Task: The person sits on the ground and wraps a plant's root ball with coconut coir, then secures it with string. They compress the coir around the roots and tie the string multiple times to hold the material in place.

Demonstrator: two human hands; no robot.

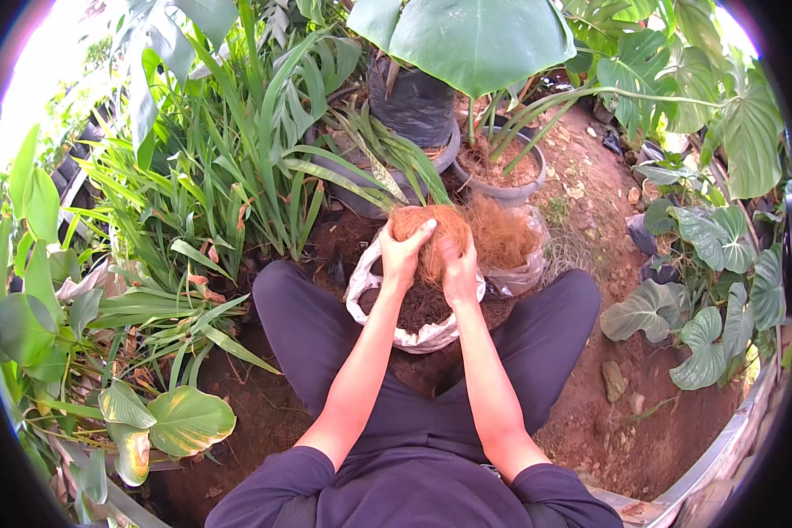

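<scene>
My left hand (400,256) and my right hand (459,272) clasp a ball of brown coconut fibre (426,221) from either side. Long green strap leaves (428,173) extend from the far side of the ball, pointing away from me; whatever is inside the fibre is hidden. Beneath my hands stands a white sack (429,340) with its rim rolled down, holding dark soil-like material (419,309). Just right of my right hand, a clear plastic bag (523,276) holds loose coconut fibre (505,234).
Beyond the sack stand a grey pot (539,173) with a large-leaved plant and a black plastic grow bag (412,105). Dense strap-leaved plants (218,145) crowd the left. Broad-leaved plants (706,330) line the right, and a stone (612,381) lies on the bare soil (660,435).
</scene>
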